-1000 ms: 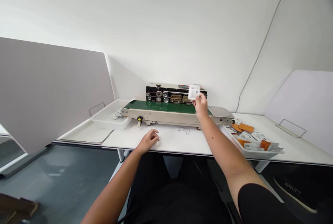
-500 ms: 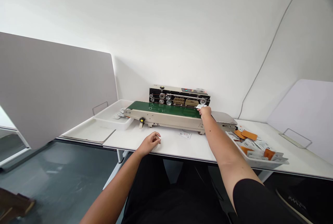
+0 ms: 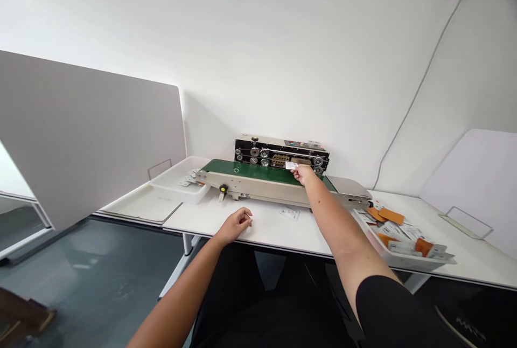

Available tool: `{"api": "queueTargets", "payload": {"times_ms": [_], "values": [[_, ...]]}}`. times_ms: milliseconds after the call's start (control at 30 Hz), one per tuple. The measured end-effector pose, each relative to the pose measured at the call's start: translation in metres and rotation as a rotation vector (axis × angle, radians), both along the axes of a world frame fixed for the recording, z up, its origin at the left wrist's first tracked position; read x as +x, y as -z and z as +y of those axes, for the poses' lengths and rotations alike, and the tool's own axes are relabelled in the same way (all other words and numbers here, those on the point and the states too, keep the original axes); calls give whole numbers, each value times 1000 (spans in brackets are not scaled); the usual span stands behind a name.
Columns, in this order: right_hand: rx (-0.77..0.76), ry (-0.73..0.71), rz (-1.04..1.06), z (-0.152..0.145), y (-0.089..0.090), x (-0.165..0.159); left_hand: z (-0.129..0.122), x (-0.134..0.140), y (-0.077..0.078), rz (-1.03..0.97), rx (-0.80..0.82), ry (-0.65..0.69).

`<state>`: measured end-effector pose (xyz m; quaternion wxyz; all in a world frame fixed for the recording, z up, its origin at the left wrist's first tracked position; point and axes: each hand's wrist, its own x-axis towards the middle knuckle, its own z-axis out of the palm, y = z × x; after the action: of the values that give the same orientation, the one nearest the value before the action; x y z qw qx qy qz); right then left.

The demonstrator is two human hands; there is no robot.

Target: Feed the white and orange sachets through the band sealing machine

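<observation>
My right hand [image 3: 302, 173] is closed on the near edge of a small white packet [image 3: 291, 165]. It holds the packet at the rollers of a band sealing machine [image 3: 278, 142], over the green conveyor belt [image 3: 258, 171]. Near the table's front edge rests my left hand [image 3: 236, 225], its fingers loosely curled in and nothing visible in them. A flat printed packet [image 3: 290, 213] lies on the table between the machine and me, to the right of my left hand.
A white bin [image 3: 420, 263] at the right holds several white and orange packets. Beyond the belt's left end stands another white tray [image 3: 165, 189] with packets inside. Grey panels [image 3: 100, 138] stand at both sides, and a cable [image 3: 420, 87] runs down the wall.
My right hand has moved left along the belt with the white packet. My left hand stays curled by the table edge. The view has shifted slightly.
</observation>
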<state>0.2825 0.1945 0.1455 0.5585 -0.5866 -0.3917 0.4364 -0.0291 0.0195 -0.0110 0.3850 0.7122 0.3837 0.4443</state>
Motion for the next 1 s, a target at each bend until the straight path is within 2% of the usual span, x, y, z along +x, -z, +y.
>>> {"api": "queueTargets", "payload": {"times_ms": [133,300,433,567,667,867,933,1000], "values": [[115,69,-57,-23,13,-2,1,0,1,1,9,-5],[361,113,-245,-64,38,-6,1,1,-1,25,-11,-2],[465,113,-346,-89,43,-13,-1,3,-4,32,-15,3],[577,92,-543,-118,51,-18,-1,3,-4,45,-16,-20],[536,-21,-693,-137,77,-13,-1,3,-3,52,-13,-18],[314,-242,-1109,-149,148,6,-5,4,-10,74,-18,-1],[245,-283,-1144,-149,161,9,-8,4,-13,92,-21,-12],[248,-316,-1143,-148,166,9,-10,5,-16,107,-23,-21]]}}
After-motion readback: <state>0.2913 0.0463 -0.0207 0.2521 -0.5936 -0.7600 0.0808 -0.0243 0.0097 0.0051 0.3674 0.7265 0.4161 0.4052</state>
